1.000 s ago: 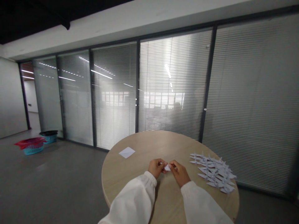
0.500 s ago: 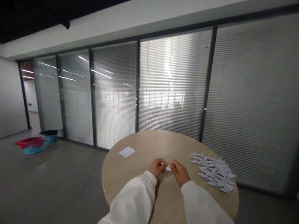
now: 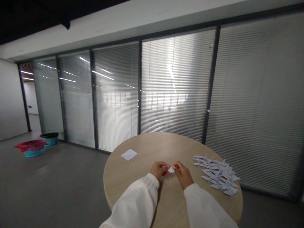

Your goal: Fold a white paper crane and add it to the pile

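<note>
A small piece of folded white paper (image 3: 171, 170) is held between both hands just above the round wooden table (image 3: 156, 142). My left hand (image 3: 160, 169) pinches its left side between thumb and fingers. On the right side, the thumb and fingertips of my right hand (image 3: 181, 173) are closed on the same paper. Fingers cover part of it, so its full shape is hidden. To the right lies a cluster of several folded white paper cranes (image 3: 217, 174) in close rows. A flat stack or sheet of square white paper (image 3: 129, 154) rests at the table's left.
On the floor at far left stand a blue basket with a red liner (image 3: 32, 148) and another with a black liner (image 3: 50, 138). Behind the table runs a glass partition with blinds (image 3: 175, 85). An open doorway (image 3: 30, 98) is at far left.
My fingers have shifted slightly on the folded paper, and more of its white surface shows between them. The cranes and the square paper have stayed put.
</note>
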The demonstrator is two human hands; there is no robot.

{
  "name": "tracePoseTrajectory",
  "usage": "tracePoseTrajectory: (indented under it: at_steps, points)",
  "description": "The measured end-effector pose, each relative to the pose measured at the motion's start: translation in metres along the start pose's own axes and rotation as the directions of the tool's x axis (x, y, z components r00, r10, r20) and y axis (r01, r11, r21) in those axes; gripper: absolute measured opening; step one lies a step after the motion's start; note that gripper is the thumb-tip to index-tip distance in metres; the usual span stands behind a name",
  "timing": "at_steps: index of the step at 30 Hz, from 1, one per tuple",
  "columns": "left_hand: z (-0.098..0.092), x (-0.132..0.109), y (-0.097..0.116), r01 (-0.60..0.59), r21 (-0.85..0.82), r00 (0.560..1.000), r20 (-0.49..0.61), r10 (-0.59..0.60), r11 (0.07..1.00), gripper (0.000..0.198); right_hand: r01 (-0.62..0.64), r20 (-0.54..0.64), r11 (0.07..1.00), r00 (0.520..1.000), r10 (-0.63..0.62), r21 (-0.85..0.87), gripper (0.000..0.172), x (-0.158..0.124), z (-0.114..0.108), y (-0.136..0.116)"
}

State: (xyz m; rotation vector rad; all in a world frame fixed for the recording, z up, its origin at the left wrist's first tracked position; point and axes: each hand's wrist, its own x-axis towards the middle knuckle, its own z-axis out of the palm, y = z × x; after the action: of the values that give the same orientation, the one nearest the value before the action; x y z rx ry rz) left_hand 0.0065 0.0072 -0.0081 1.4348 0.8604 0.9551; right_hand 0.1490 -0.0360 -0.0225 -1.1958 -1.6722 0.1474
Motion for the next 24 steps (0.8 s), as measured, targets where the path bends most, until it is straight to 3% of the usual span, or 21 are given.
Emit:
tracePoseTrajectory:
  at_steps: [8, 24]
  points:
    - [-0.003, 0.002, 0.000, 0.011, -0.060, 0.999, -0.047, -0.014, 0.998, 0.037, 0.169, -0.014, 0.982, 0.986, -0.169, 0.087, 0.011, 0.003, -0.004, -0.007]
    - [-0.004, -0.001, 0.004, 0.054, -0.088, 0.997, 0.051, -0.049, 0.995, 0.038, 0.047, -0.057, 0.988, 0.998, -0.039, 0.149, 0.012, 0.003, -0.003, 0.003]
